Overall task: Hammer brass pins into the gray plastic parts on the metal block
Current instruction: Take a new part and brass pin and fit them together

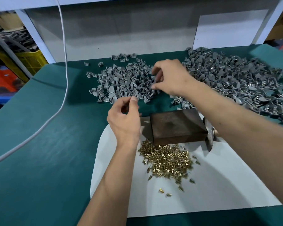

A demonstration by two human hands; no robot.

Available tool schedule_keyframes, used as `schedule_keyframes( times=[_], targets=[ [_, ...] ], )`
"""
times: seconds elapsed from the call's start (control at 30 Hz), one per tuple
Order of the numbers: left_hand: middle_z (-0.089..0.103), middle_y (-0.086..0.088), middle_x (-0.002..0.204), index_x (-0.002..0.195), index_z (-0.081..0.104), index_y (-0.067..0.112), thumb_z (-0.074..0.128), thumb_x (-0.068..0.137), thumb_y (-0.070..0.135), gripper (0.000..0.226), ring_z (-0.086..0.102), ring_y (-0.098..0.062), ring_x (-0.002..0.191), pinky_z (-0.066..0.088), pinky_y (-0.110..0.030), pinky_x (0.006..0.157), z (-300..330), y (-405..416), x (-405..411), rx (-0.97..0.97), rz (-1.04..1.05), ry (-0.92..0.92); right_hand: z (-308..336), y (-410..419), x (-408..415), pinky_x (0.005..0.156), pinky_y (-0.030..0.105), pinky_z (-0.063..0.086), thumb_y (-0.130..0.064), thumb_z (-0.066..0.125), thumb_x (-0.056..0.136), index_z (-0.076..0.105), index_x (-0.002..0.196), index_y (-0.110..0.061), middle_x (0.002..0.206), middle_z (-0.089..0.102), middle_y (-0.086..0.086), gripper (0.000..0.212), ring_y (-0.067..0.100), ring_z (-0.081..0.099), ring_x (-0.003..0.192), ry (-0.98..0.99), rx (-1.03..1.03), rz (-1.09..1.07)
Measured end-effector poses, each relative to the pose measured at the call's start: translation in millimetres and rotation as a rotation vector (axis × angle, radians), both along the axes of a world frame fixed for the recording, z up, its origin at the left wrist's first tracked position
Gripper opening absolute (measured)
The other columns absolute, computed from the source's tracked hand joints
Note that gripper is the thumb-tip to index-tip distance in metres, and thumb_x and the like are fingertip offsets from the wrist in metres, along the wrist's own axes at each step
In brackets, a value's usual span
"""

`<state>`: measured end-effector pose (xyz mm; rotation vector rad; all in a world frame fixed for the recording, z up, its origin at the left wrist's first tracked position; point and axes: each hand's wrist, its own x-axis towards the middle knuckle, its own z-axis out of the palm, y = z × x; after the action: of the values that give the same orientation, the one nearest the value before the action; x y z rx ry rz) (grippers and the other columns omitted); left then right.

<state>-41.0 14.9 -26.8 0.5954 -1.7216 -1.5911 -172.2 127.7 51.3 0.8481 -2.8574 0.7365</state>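
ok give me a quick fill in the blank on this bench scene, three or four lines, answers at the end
1. The right hand pinches a gray plastic part above the ____ of the two gray piles.
2. The brass pins lie on a ____ sheet.
3. The top of the metal block holds ____ parts.
4. The white cable runs across the ____ table cover.

Missing words: left; white; no; green
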Motion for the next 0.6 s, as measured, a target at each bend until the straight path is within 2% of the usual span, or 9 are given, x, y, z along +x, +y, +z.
schedule_keyframes(
  times=[0.07,0.13,0.27,0.33,0.4,0.47,0.53,0.6],
  targets=[
    [0.076,-0.004,0.078,0.093,0.076,0.016,0.067,0.099,0.022,0.013,0.070,-0.018,0.062,0.059,-0.031,0.059,1,-1,-1,0.095,-0.136,0.047,2,-1,34,0.080,0.023,0.057,-0.015,0.088,0.075,0.070,0.110,-0.020,0.085,0.075,-0.008,0.040,0.004,0.069,0.077,-0.008,-0.106,0.167],
    [0.075,-0.006,0.077,0.098,0.077,0.014,0.066,0.099,0.016,0.011,0.068,-0.019,0.061,0.058,-0.029,0.059,3,-2,1,0.174,-0.263,0.083,-2,0,61,0.075,0.017,0.054,-0.010,0.082,0.075,0.069,0.107,-0.021,0.086,0.073,-0.009,0.037,0.001,0.066,0.076,0.012,-0.128,0.269],
    [0.079,-0.012,0.091,0.102,0.078,0.004,0.069,0.093,0.002,0.012,0.073,-0.023,0.081,0.062,-0.035,0.074,3,-8,6,0.291,-0.314,0.141,-11,10,95,0.091,0.026,0.053,-0.014,0.083,0.080,0.064,0.116,-0.021,0.107,0.070,-0.005,0.041,0.010,0.064,0.096,0.103,-0.116,0.239],
    [0.079,-0.009,0.087,0.099,0.077,0.003,0.073,0.091,0.004,0.009,0.073,-0.022,0.077,0.060,-0.035,0.071,3,-9,7,0.315,-0.268,0.168,-12,17,114,0.091,0.025,0.051,-0.018,0.082,0.083,0.063,0.114,-0.023,0.110,0.064,-0.006,0.036,0.008,0.059,0.093,0.173,-0.088,0.259],
    [0.078,-0.005,0.080,0.097,0.076,0.003,0.074,0.091,0.004,0.006,0.069,-0.018,0.068,0.057,-0.032,0.067,1,-10,7,0.308,-0.218,0.183,-8,22,131,0.080,0.022,0.051,-0.021,0.080,0.085,0.069,0.100,-0.025,0.095,0.063,-0.011,0.019,0.003,0.056,0.078,0.100,-0.007,0.405],
    [0.078,-0.004,0.080,0.100,0.075,0.001,0.073,0.092,0.006,0.009,0.064,-0.014,0.060,0.053,-0.027,0.059,-1,-10,6,0.268,-0.203,0.172,-6,28,146,0.066,0.016,0.043,-0.029,0.083,0.082,0.074,0.088,-0.027,0.075,0.059,-0.017,0.011,0.000,0.052,0.066,-0.018,0.159,0.571],
    [0.078,-0.004,0.080,0.101,0.075,0.000,0.073,0.093,0.006,0.011,0.064,-0.013,0.056,0.051,-0.022,0.056,-3,-11,5,0.250,-0.193,0.159,-4,35,156,0.060,0.012,0.038,-0.038,0.086,0.076,0.075,0.088,-0.028,0.069,0.057,-0.018,0.019,-0.002,0.053,0.065,-0.114,0.239,0.659],
    [0.078,-0.006,0.081,0.100,0.075,0.001,0.074,0.092,0.004,0.009,0.066,-0.014,0.058,0.052,-0.022,0.058,-4,-11,4,0.283,-0.193,0.180,-6,42,164,0.064,0.019,0.047,-0.044,0.089,0.071,0.074,0.089,-0.030,0.074,0.062,-0.015,0.027,0.001,0.058,0.071,-0.182,0.247,0.691]
  ],
)
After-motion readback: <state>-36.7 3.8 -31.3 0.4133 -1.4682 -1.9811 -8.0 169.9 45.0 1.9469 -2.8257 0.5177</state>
